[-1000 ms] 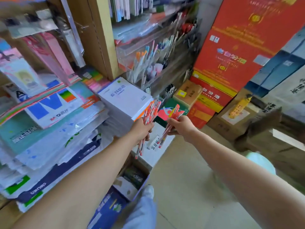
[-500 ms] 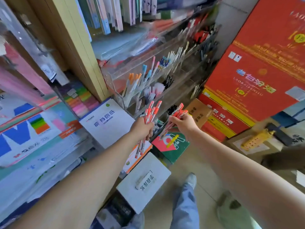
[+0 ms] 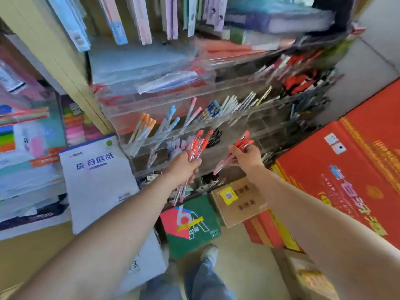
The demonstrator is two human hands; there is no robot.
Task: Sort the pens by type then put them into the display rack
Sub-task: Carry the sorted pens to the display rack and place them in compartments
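Crowded stationery shop; the clear display rack (image 3: 216, 124) fills twelve o'clock. The left grip (image 3: 184, 166) clasps a bundle of red pens (image 3: 198, 144); the right grip (image 3: 246, 158), at its three o'clock, pinches a smaller bunch (image 3: 243, 143). Light, stiff, likely slick barrels: best held mid-barrel

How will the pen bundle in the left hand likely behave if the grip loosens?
The red-capped pens look like slim, stiff plastic, so probably light and rigid. The left hand grips them mid-length and their caps fan apart, so some may slip out. Slim barrels would likely roll if dropped.
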